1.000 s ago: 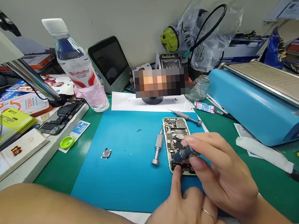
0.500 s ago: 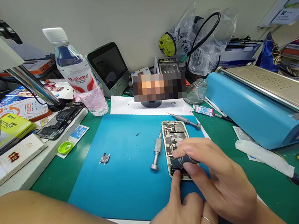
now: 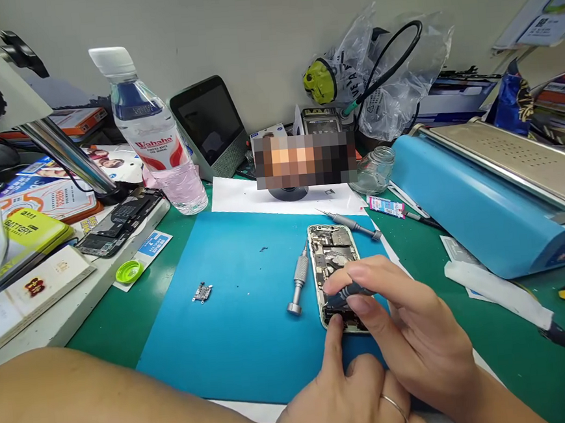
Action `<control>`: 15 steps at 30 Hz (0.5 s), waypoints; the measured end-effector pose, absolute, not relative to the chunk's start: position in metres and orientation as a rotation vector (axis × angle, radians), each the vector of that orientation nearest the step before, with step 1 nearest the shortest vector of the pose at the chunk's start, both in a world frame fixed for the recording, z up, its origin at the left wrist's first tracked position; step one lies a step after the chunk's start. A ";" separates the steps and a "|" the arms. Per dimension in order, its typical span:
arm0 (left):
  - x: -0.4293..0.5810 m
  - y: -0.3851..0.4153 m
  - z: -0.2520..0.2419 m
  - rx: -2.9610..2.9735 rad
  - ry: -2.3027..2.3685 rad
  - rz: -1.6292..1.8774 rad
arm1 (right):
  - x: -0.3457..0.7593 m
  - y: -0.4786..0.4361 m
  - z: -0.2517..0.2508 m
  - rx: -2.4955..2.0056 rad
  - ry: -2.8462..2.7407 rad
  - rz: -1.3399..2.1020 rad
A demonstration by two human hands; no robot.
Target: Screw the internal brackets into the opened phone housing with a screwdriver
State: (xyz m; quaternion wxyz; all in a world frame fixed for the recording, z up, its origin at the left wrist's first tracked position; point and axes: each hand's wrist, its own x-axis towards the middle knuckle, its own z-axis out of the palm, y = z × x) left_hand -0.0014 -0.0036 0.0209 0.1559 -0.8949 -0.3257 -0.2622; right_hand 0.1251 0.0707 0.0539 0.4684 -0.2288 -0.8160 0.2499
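Note:
An opened smartphone (image 3: 337, 254) lies face up on the blue mat (image 3: 215, 347), its inner parts exposed. My left hand (image 3: 345, 389), ring on one finger, presses its stretched index fingertip on the phone's lower end while its other fingers curl. Above the phone's lower half, my right hand (image 3: 413, 318) pinches a dark ribbed hand tool (image 3: 345, 294) that looks like tweezers; its tip is hard to make out. One silver precision screwdriver (image 3: 298, 278) rests left of the phone, and another screwdriver (image 3: 352, 224) by its top. A small metal part (image 3: 202, 293) sits further left.
A water bottle (image 3: 154, 137) and a dark-screened display (image 3: 210, 126) stand at the back left. To the right are a blue machine (image 3: 477, 202), a glass jar (image 3: 373, 170) and a white-wrapped blade (image 3: 499, 292). Another opened phone (image 3: 122, 224) lies on the left ledge.
The view has shifted slightly, moving the scene a little right and up. My right hand and its tool lie a bit lower over the phone; the left index fingertip stays on it.

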 end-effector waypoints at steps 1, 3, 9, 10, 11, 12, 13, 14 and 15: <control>-0.001 -0.003 0.022 -2.566 -0.950 -0.757 | 0.125 0.070 0.054 -0.567 -1.999 0.615; -0.001 -0.003 0.024 -2.566 -0.973 -0.760 | 0.125 0.070 0.055 -0.570 -1.999 0.618; 0.000 -0.005 0.024 -2.516 -1.008 -0.797 | 0.126 0.070 0.052 -0.564 -2.011 0.596; 0.001 -0.005 0.023 -2.512 -1.019 -0.803 | 0.126 0.070 0.052 -0.564 -2.003 0.587; 0.001 -0.005 0.022 -2.510 -1.024 -0.806 | 0.126 0.069 0.053 -0.572 -1.990 0.578; 0.001 -0.004 0.021 -2.511 -1.023 -0.802 | 0.126 0.067 0.055 -0.590 -1.968 0.572; 0.000 -0.004 0.019 -2.518 -1.015 -0.788 | 0.126 0.065 0.059 -0.613 -1.936 0.562; 0.000 -0.005 0.019 -2.538 -1.000 -0.754 | 0.125 0.061 0.065 -0.642 -1.900 0.548; -0.001 -0.007 0.019 -2.583 -0.974 -0.679 | 0.124 0.057 0.071 -0.678 -1.874 0.527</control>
